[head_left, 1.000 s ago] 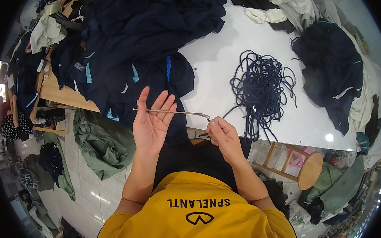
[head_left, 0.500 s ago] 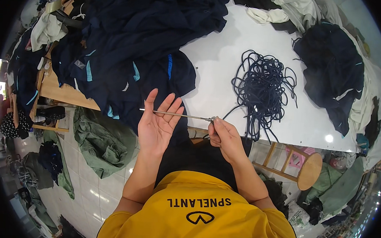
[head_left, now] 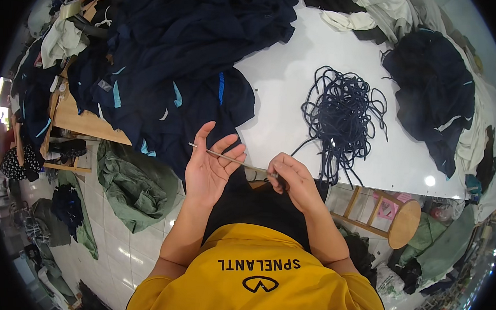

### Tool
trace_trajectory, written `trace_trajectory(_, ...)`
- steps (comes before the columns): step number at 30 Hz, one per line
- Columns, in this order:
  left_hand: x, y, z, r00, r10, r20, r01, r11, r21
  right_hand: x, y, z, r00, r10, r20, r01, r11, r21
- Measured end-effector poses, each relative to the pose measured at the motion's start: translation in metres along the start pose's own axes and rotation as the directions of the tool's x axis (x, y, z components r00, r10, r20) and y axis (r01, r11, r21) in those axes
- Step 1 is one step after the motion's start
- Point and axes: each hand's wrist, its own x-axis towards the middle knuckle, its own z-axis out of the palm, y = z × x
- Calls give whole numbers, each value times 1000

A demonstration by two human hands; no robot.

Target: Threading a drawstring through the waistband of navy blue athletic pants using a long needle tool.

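Note:
A thin metal rod (head_left: pixel 233 160) stretches between my hands, tilted slightly down toward the right. Its right end is gripped in the closed fingers of my right hand (head_left: pixel 296 181); whatever else lies in that fist is hidden. My left hand (head_left: pixel 211 167) is palm up with its fingers spread, and the rod crosses over them, its far tip poking out past the index finger. Beyond my right hand lies a tangled heap of navy cord (head_left: pixel 342 118) on the white table (head_left: pixel 282 84). One strand from the heap runs down toward my right hand.
Navy garments (head_left: pixel 181 45) with light-blue strips cover the table's left side. Another navy piece (head_left: pixel 431 86) lies at the right, beside pale cloth. A wooden stool (head_left: pixel 403 224) stands below the right table edge. Green fabric (head_left: pixel 137 185) lies on the floor at left.
The rod has tilted, its right end lower than before. My right hand has turned and dropped a little, covering that end. My left hand has shifted slightly right and down.

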Motion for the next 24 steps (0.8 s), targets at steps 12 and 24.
trace_trajectory(12, -5, -9, 1, 996, -34, -79, 48, 981, 190, 5, 7, 0, 882, -467, 60, 422, 727, -542)
trace_trajectory(24, -25, -35, -63, 978, -57, 198, -182, -693, 698, -6, -13, -66, 803, -329, -497, 320, 941, -108)
